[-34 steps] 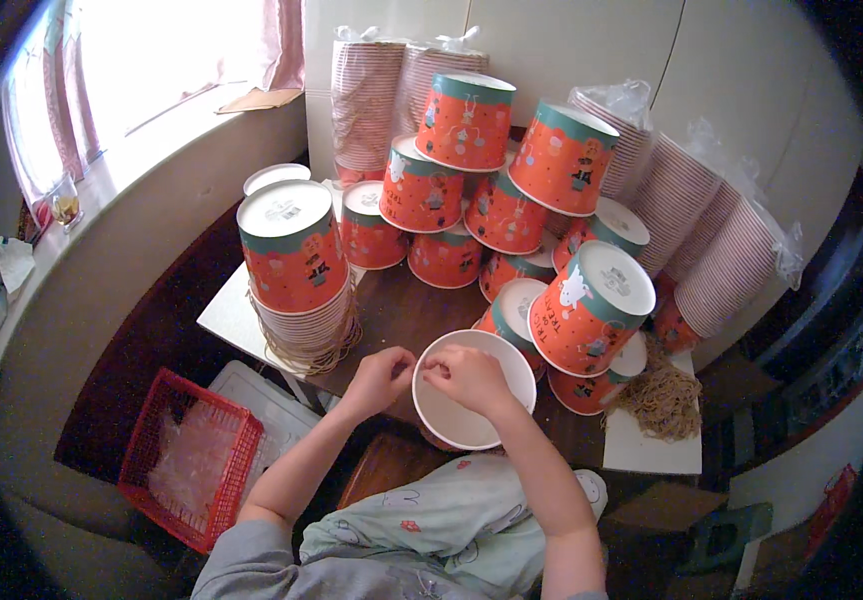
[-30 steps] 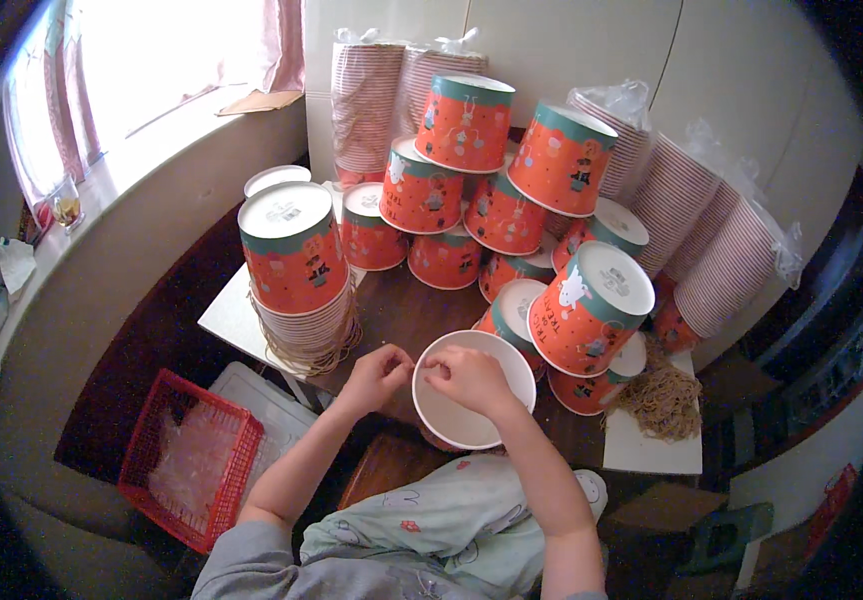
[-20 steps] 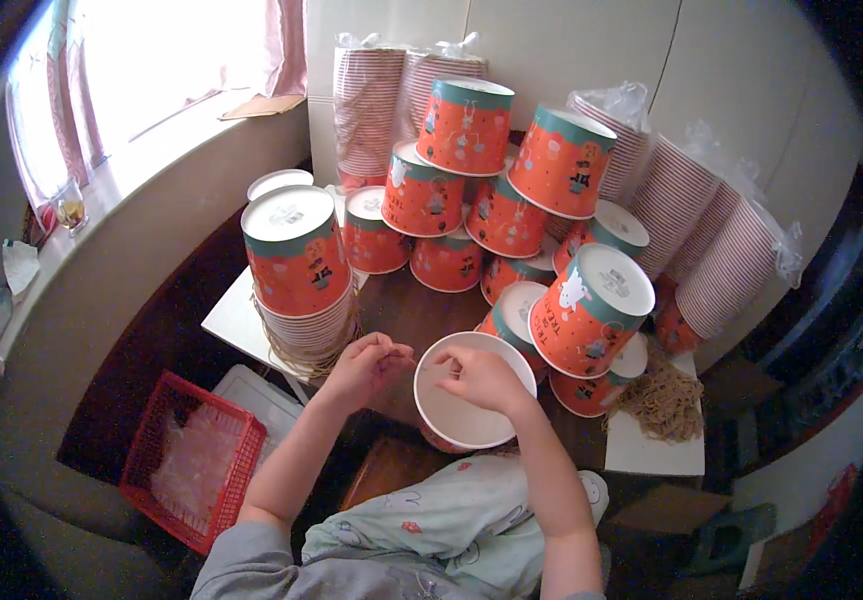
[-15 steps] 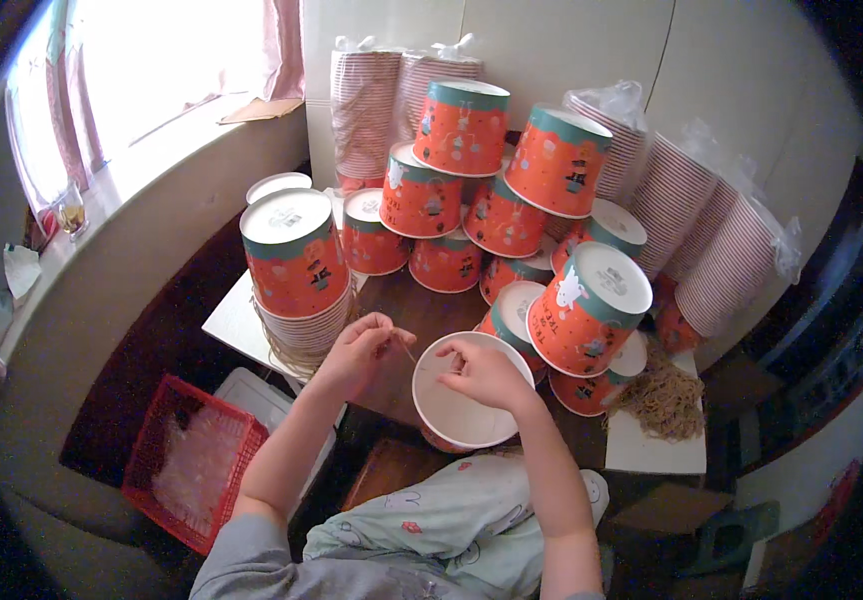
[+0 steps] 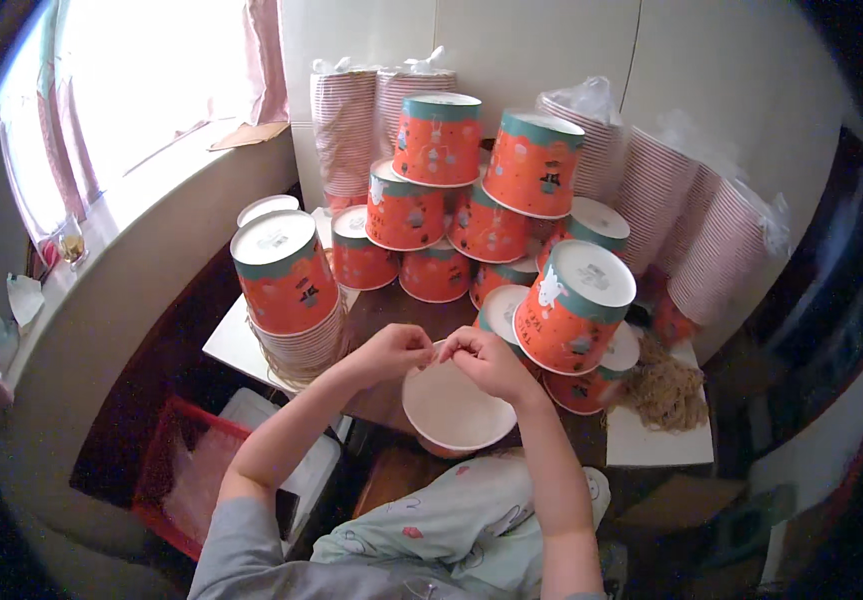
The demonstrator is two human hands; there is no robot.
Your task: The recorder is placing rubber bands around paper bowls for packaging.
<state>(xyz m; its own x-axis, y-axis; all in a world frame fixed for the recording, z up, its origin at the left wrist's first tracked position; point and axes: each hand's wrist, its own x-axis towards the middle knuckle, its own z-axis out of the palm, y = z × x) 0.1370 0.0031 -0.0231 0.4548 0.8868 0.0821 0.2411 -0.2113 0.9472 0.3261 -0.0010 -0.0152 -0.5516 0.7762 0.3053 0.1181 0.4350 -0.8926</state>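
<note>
An open paper bucket (image 5: 459, 410) with a white inside stands in front of me at the table's near edge, its mouth tilted toward me. My left hand (image 5: 396, 353) is closed in a pinch just beyond its far left rim, where a thin tan string showed a moment ago; the string is hard to make out now. My right hand (image 5: 491, 362) is over the far rim, fingers curled and pinched close to the left fingertips. Whatever is between the right fingers is hidden. To the left stands an upturned orange-and-green bucket (image 5: 286, 280) on a nested stack.
Upturned orange buckets (image 5: 406, 212) are piled beyond my hands, and another bucket (image 5: 571, 320) stands close right. Bagged bucket stacks (image 5: 716, 255) lean at the wall. A tangle of tan string (image 5: 666, 390) lies at right. A red basket (image 5: 166, 450) sits lower left, below the table.
My hands have come together at the bucket's far rim. The right hand has drawn back out of the bucket's mouth, and the left has moved right. The view has shifted slightly.
</note>
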